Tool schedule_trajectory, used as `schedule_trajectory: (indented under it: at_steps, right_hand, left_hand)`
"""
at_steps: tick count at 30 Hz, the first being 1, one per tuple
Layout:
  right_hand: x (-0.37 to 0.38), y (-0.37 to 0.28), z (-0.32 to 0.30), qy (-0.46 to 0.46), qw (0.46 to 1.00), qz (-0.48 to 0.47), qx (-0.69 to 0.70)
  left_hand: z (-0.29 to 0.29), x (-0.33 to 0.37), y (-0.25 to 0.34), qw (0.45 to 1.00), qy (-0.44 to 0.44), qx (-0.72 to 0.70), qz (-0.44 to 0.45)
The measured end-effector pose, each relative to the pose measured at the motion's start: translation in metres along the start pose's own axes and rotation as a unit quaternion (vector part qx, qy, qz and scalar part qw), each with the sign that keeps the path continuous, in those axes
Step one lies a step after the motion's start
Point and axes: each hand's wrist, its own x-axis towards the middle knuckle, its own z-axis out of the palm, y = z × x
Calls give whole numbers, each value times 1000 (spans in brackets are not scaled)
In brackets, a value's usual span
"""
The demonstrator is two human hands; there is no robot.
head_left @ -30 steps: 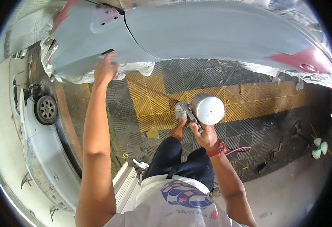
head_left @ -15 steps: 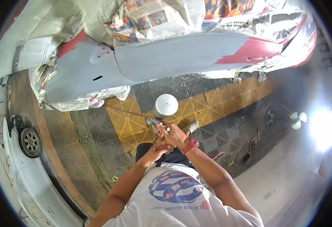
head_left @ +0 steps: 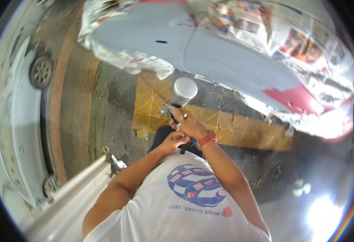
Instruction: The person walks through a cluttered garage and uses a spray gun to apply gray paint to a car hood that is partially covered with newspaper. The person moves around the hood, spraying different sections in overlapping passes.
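Observation:
My right hand (head_left: pixel 190 124), with a red watch on its wrist, is wrapped round the handle of a metal spray gun (head_left: pixel 168 109). On top of the gun sits a round silver paint cup (head_left: pixel 185 88) with a pale lid, tilted slightly. My left hand (head_left: pixel 174 142) is just below the right one, its fingers pinched together near the lower end of the handle. What those fingers grip is too small to make out. Beyond the cup stands a car body (head_left: pixel 229 56) in flat grey, with red paint showing near its door handle.
Newspaper (head_left: pixel 241 20) masks the car's upper parts, and more sheeting hangs along its lower edge. Yellow and dark grille tiles (head_left: pixel 241 129) cover the floor. A pale car (head_left: pixel 23 101) stands at left, a white ledge (head_left: pixel 76 193) at lower left. A bright light glares at lower right.
The view has turned, so the grey car sits further right and slanted, and the white ledge has come in at lower left. Both hands stay together at the spray gun.

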Motion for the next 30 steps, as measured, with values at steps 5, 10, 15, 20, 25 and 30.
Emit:
schedule_trajectory:
  at_steps: [5,10,15,20,25,30]
  right_hand:
    - [-27,-6,10,-73,994,-22,-74]
    - [-57,13,7,-67,995,-67,-38]
    - [-99,26,-21,-86,987,-103,-93]
    - [-130,57,-50,-82,981,-151,-92]
    - [-167,65,-67,-38,978,-163,-126]
    - [-182,73,-75,-19,977,-162,-137]
  left_hand:
    - [26,-27,-24,996,61,-52,49]
    - [77,-41,-30,988,109,-75,80]
    - [118,-39,-60,984,104,-97,111]
    - [153,-33,-90,984,70,-104,127]
    - [178,-28,-120,985,74,-99,117]
    - [192,-32,-122,989,85,-69,96]
